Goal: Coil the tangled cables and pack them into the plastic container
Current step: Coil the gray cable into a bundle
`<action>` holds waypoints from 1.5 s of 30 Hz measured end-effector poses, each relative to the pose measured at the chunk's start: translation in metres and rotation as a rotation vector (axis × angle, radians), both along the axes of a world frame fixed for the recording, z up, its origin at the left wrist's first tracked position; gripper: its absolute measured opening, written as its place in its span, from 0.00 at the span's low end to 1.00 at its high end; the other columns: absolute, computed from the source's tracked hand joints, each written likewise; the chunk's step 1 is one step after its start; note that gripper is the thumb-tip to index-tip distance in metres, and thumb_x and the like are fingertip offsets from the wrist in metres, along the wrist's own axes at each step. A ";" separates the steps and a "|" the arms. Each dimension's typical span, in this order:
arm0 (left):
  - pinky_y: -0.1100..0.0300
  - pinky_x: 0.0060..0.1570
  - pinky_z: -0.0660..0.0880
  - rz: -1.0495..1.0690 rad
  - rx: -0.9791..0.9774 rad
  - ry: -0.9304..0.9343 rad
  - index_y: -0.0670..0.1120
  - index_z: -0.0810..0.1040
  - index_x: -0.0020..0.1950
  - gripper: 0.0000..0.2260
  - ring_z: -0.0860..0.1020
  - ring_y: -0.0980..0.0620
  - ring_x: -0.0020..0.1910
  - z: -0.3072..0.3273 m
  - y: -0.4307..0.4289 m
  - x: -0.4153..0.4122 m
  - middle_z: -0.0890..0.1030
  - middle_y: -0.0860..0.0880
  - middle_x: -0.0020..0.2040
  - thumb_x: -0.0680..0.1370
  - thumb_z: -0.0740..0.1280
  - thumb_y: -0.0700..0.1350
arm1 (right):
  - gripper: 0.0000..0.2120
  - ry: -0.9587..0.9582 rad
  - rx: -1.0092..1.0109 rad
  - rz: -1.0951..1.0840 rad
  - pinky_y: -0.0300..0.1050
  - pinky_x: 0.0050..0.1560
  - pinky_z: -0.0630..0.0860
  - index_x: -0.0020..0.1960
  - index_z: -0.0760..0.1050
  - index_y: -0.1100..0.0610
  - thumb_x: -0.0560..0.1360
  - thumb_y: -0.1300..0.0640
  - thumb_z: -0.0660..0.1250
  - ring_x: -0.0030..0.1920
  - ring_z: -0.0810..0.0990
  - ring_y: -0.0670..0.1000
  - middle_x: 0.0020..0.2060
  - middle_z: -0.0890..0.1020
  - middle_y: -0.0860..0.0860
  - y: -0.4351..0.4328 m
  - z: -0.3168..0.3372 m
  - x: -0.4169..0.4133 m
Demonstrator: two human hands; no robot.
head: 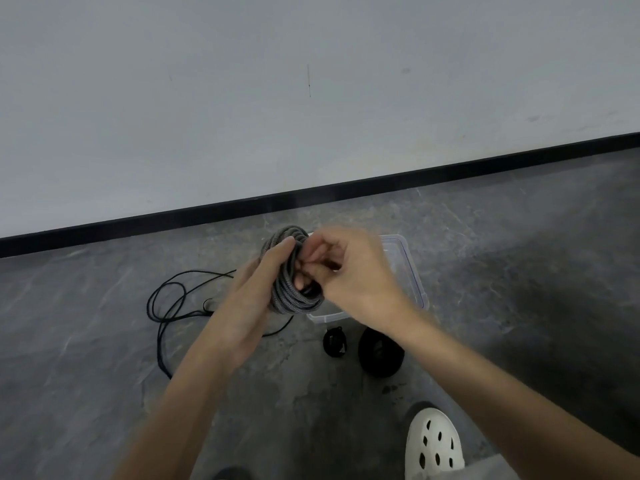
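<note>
Left hand point(251, 301) clasped the grey coil point(289, 299); fingers of the right hand point(349, 271) pinched its end, seemingly tucking it. Next: lowering it into the container point(410, 271).

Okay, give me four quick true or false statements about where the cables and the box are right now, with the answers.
1. Both the left hand and the right hand hold the grey braided cable coil. True.
2. The thin black cable is neatly coiled. False: it lies in loose loops on the floor.
3. The smaller black coil and the larger black coil sit inside the clear plastic container. False: both lie on the floor beside it.
4. A white clog is in view. True.
</note>
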State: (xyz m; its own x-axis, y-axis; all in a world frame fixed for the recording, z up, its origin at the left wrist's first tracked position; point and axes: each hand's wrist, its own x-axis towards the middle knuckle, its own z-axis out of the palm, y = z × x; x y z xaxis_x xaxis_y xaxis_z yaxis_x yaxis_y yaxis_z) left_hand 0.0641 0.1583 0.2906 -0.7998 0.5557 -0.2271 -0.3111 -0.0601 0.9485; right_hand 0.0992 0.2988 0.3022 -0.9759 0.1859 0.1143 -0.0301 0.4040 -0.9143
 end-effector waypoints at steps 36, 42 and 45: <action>0.51 0.52 0.76 -0.118 0.158 -0.252 0.48 0.82 0.45 0.17 0.80 0.51 0.39 0.000 0.009 0.013 0.78 0.51 0.32 0.75 0.64 0.60 | 0.26 -0.505 -0.729 0.294 0.50 0.58 0.78 0.68 0.72 0.57 0.70 0.57 0.69 0.56 0.80 0.58 0.60 0.79 0.63 0.046 0.017 -0.010; 0.58 0.44 0.78 -0.129 0.305 -0.373 0.47 0.82 0.43 0.18 0.78 0.53 0.35 -0.003 0.001 0.006 0.79 0.51 0.35 0.76 0.63 0.60 | 0.24 -0.536 -0.814 0.344 0.54 0.58 0.76 0.65 0.73 0.61 0.69 0.59 0.69 0.56 0.77 0.60 0.57 0.78 0.61 0.054 0.016 -0.013; 0.57 0.50 0.77 -0.100 0.403 -0.459 0.46 0.84 0.46 0.20 0.79 0.55 0.34 -0.003 -0.005 0.000 0.83 0.51 0.38 0.77 0.62 0.61 | 0.18 -0.474 -0.911 0.288 0.49 0.48 0.80 0.57 0.74 0.60 0.67 0.62 0.70 0.47 0.79 0.56 0.47 0.82 0.55 0.055 0.016 -0.013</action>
